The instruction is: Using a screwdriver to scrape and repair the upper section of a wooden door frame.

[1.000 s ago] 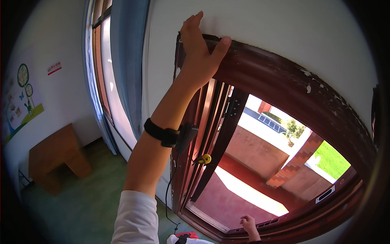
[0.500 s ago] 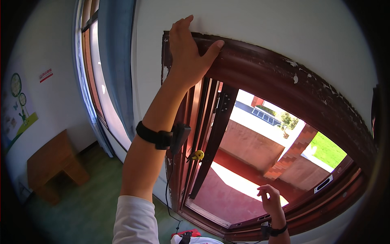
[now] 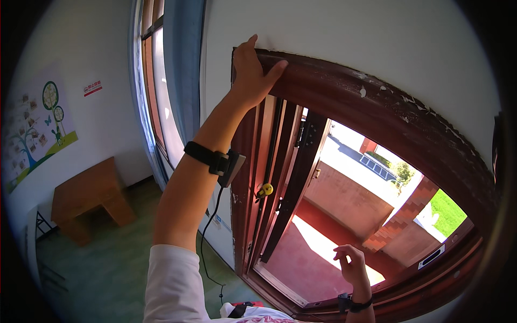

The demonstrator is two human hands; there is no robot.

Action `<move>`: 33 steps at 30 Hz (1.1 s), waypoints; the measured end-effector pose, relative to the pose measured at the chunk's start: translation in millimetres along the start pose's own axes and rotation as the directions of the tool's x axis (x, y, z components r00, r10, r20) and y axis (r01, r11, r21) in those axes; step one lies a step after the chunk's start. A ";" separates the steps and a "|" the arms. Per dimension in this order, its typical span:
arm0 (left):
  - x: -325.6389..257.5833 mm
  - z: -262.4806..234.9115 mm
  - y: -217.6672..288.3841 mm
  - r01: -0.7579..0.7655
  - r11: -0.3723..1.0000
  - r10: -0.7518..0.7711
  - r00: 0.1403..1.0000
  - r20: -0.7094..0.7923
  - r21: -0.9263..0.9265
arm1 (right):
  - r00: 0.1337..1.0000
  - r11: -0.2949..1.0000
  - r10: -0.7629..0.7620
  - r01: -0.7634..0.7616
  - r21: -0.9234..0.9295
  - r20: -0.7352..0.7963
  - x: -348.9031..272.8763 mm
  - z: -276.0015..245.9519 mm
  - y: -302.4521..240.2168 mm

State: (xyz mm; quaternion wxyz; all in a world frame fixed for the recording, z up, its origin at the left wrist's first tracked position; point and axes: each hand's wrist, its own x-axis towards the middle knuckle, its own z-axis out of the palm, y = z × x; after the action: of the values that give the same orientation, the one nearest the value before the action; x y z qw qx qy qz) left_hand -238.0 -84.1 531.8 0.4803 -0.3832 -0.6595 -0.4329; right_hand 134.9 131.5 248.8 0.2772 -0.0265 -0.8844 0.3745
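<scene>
My left hand [image 3: 253, 78] is raised to the upper left corner of a dark red-brown door frame [image 3: 323, 75]. Its fingers and thumb are stretched apart and rest along the top moulding, where the paint is chipped. Lower down at the right, my right hand [image 3: 351, 264] hangs before the open doorway with loosely bent fingers; nothing shows in it. A small round yellow-and-black thing [image 3: 264, 190], whose kind I cannot make out, sits at the left side of the frame. Both wrists wear black straps, and a cable runs down from the left one.
At the left, a brown wooden table [image 3: 89, 188] stands on the green floor by a wall poster [image 3: 40, 124]. A blue curtain [image 3: 186, 70] hangs beside the window. Through the doorway are a low wall [image 3: 350, 188], a brick pillar [image 3: 404, 215] and grass [image 3: 448, 212].
The view has turned left, bringing more of the table and poster in. My left hand stays at the frame's corner; my right hand keeps nearly the same pose.
</scene>
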 end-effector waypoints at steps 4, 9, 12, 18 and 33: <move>-36.3 -0.9 27.7 -0.138 0.990 0.140 0.980 0.143 -0.023 | 1.000 0.993 0.010 -0.009 0.116 -0.006 -20.2 -6.6 12.9; -46.0 -9.9 31.4 -0.228 0.973 0.229 0.972 -0.043 0.039 | 0.998 0.995 -0.056 0.057 0.076 -0.012 -16.9 -35.5 -5.2; -44.3 -14.8 49.1 -0.222 0.972 0.224 0.974 0.019 -0.078 | 0.987 0.992 -0.124 0.123 -0.014 -0.107 -14.8 -68.3 -19.4; -39.3 1.5 95.1 -0.477 0.872 0.467 0.878 -0.107 -0.112 | 0.932 0.945 -0.313 0.287 -0.157 -0.185 -3.9 -107.5 -77.7; -92.7 16.9 58.9 -0.396 0.908 0.376 0.914 -0.151 -0.136 | 0.672 0.340 -0.736 0.267 -0.902 -0.078 102.2 -154.0 -243.1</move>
State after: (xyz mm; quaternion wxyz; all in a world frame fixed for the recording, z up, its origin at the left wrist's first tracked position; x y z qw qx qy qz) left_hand -166.2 -57.0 451.5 0.5626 -0.5173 -0.5025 -0.4043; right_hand 166.2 82.7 548.6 0.5419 0.0392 -0.8089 -0.2246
